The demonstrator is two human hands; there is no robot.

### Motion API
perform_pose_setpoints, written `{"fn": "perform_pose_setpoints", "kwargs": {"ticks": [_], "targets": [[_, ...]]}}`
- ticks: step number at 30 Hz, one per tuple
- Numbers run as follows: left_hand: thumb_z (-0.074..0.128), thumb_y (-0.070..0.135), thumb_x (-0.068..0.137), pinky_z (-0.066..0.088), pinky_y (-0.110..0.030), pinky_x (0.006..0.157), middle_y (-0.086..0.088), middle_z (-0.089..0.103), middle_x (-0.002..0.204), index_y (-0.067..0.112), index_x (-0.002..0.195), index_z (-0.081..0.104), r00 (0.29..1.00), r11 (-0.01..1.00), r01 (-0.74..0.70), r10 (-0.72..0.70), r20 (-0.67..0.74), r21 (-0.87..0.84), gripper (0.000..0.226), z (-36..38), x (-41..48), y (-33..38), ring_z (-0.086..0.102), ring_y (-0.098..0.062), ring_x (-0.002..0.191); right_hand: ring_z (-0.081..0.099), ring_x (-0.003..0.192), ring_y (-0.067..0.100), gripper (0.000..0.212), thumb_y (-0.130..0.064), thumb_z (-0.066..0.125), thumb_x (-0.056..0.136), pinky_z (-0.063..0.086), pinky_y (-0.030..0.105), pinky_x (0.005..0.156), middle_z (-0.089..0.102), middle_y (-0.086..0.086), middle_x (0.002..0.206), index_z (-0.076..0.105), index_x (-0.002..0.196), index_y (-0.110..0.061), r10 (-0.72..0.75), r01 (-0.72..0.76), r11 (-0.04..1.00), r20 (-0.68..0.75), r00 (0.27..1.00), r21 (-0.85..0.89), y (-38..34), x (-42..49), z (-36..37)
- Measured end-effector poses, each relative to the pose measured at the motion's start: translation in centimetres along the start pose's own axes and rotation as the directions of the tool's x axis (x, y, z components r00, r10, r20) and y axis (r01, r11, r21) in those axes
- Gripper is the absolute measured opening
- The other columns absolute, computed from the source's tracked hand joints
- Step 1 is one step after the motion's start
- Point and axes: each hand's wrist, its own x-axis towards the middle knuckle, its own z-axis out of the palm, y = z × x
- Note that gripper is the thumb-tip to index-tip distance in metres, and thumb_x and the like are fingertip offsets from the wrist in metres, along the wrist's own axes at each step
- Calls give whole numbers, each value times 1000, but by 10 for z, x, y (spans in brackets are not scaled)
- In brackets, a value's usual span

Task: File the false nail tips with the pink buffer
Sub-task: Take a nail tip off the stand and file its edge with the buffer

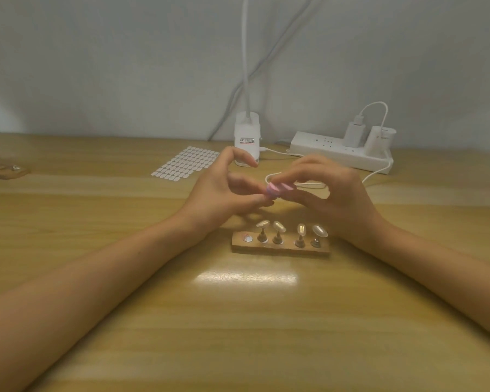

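- Filing is judged to be the step in hand: the pink buffer (pixel 280 190) is pinched in the right hand (pixel 334 199), with thumb and fingertips curled round it. It is held in the air over the table (pixel 238 321), just behind the wooden stand (pixel 280 248).
- The left hand (pixel 224 200) is set against the buffer's left end, index finger arched upward, other fingers reaching to the buffer. Whether a tip is pinched there cannot be told, because the contact point is hidden and blurred.
- Four nail tips (pixel 279 226) are seated upright on pegs in the stand and are touched by neither hand.
- The leftmost socket (pixel 246 238) is seen empty, so a fifth tip is probably the piece being worked between the hands. This is a judgement only.
- Progress is assumed to be early, with four tips apparently left. No filing marks can be read at this sharpness.
- Next move: short, light strokes along the tip's edge are called for, with the buffer kept flat to the edge. The peg should be gripped firmly so the tip is not twisted off.
- After that, the worked tip is to be put into the empty socket. The next peg is then to be lifted without the neighbours being knocked.
- A white cable (pixel 309 184) lies just behind the hands. The power strip (pixel 340 152) and sticker sheet (pixel 186 164) are farther back, and none is judged to be in the working path.
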Motion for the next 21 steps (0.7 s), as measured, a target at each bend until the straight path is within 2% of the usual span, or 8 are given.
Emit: {"fn": "perform_pose_setpoints", "kwargs": {"ticks": [2,4,6,8,11,14,17,21], "targets": [[86,10,77,56,-25,68,-4,80,89,19,112,50,1000,1000,-7,7,1,12,50,1,0,0,77,-20,85,68,90,22,19,-7,75,86,55,32,83,71,9,97,77,106,-9,-35,36,999,24,999,-21,-1,0,1],[86,10,77,57,-27,72,-2,80,86,19,110,52,1000,999,-26,26,-15,45,49,1,-1,0,77,-17,86,67,88,19,19,-7,76,86,54,34,82,71,9,96,78,105,-9,8,-9,1000,-10,1000,-12,1,0,0],[86,8,77,59,-28,76,-1,79,83,19,108,52,998,997,-52,54,-34,61,47,1,-2,-1,77,-16,85,67,87,17,19,-7,76,86,55,31,82,71,9,95,78,105,-8,-12,12,1000,-18,1000,-25,1,0,-1],[87,7,77,61,-32,80,-1,79,82,20,106,52,997,996,-61,64,-53,64,47,1,-2,0,77,-17,84,69,88,20,20,-7,75,86,55,29,82,72,10,97,78,105,-7,-47,47,998,-7,999,-35,0,-1,0],[86,8,78,62,-41,85,-1,79,83,20,108,52,996,995,-57,62,-61,76,47,1,-3,0,77,-18,84,68,88,18,17,-8,75,86,55,33,83,71,9,95,79,103,-8,19,-19,1000,-51,999,4,1,0,-1],[85,6,79,62,-44,86,-3,79,83,19,110,52,996,996,-68,71,-50,64,47,1,-3,0,78,-19,84,68,92,15,14,-9,76,87,54,29,85,72,7,96,79,101,-8,-10,9,1000,-54,998,-23,3,-1,-1],[84,5,79,62,-42,87,-2,79,82,19,111,51,995,995,-74,78,-54,71,48,2,-3,0,78,-18,84,72,96,12,24,-17,78,88,54,40,86,77,-5,95,74,112,-14,135,-122,987,-130,982,103,2,0,-3],[83,4,80,61,-41,86,-2,79,82,19,114,50,993,989,-104,110,-51,104,50,2,-3,0,78,-19,83,68,89,15,16,-11,76,88,54,32,82,73,2,95,78,103,-7,19,-18,1000,-33,999,12,2,-1,0]]}}
